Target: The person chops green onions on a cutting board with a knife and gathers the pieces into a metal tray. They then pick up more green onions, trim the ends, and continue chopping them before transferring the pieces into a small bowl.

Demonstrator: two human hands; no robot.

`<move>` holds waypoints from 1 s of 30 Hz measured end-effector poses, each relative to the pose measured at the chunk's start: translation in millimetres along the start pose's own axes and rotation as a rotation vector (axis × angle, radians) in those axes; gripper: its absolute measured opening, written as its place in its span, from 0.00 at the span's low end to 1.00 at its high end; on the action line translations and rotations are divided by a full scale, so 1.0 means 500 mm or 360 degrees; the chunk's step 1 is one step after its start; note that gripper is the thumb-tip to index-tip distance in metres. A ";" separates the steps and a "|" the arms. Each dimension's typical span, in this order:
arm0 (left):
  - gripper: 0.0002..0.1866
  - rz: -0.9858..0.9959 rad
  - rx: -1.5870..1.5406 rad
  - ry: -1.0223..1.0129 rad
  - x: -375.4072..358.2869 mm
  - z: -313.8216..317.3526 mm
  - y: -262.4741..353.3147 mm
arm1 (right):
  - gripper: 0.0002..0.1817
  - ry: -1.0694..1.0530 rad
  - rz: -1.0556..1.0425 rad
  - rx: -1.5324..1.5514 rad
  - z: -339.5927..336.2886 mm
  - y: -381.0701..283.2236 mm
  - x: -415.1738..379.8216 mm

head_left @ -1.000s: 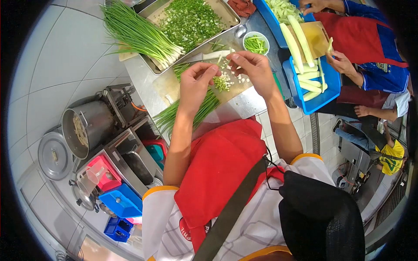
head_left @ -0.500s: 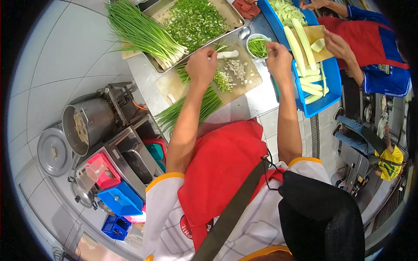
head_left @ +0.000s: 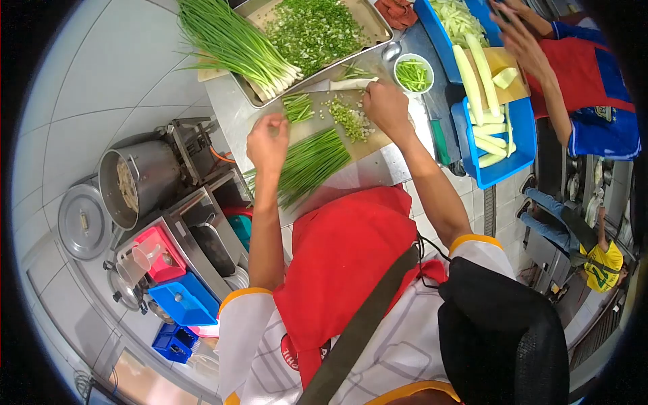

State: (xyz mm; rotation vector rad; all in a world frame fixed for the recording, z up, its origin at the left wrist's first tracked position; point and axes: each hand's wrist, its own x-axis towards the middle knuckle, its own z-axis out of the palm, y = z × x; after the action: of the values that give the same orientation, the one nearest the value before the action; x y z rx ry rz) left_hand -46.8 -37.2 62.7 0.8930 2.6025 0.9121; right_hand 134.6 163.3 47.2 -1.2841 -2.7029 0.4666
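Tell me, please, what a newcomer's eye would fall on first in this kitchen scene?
Probably the green: a metal tray at the top holds whole spring onions beside a heap of chopped greens. Below it, on the cutting board, the right hand rests by chopped pieces, while the left hand sits at a bundle of green stalks. To the right, blue trays hold pale peeled strips.

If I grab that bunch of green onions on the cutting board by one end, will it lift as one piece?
Probably not. The bunch of green onions is loose, untied stalks, so some would likely slip out. The thin stalks look floppy and should droop. The left hand is at their near end.
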 end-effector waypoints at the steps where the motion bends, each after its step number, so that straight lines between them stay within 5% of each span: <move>1: 0.11 -0.0069 0.0030 -0.0021 -0.007 -0.003 -0.019 | 0.07 0.0109 -0.0068 0.0081 -0.006 0.000 0.000; 17: 0.12 0.0090 0.0053 -0.0029 -0.008 0.060 0.028 | 0.10 0.0294 -0.0153 0.0196 -0.031 -0.061 0.048; 21: 0.10 0.0152 -0.0105 -0.0020 -0.009 0.058 0.013 | 0.12 -0.0230 -0.0133 0.0956 0.000 -0.094 -0.005; 23: 0.09 -0.0314 -0.0948 -0.0322 -0.013 0.056 0.007 | 0.14 -0.0479 -0.0123 0.1264 0.018 -0.111 -0.022; 26: 0.07 -0.0587 -0.1366 -0.0611 -0.016 0.047 0.004 | 0.14 -0.0554 -0.0004 0.1505 0.028 -0.138 -0.026; 30: 0.07 -0.0692 -0.1525 -0.0579 -0.023 0.039 0.026 | 0.12 -0.0590 0.0030 0.1640 0.034 -0.136 -0.021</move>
State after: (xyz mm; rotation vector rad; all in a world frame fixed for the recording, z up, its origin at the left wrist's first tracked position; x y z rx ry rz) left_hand -23.8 -26.8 56.2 0.1835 1.6167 1.4585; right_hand 87.6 111.0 53.4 -0.9320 -2.0476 1.9034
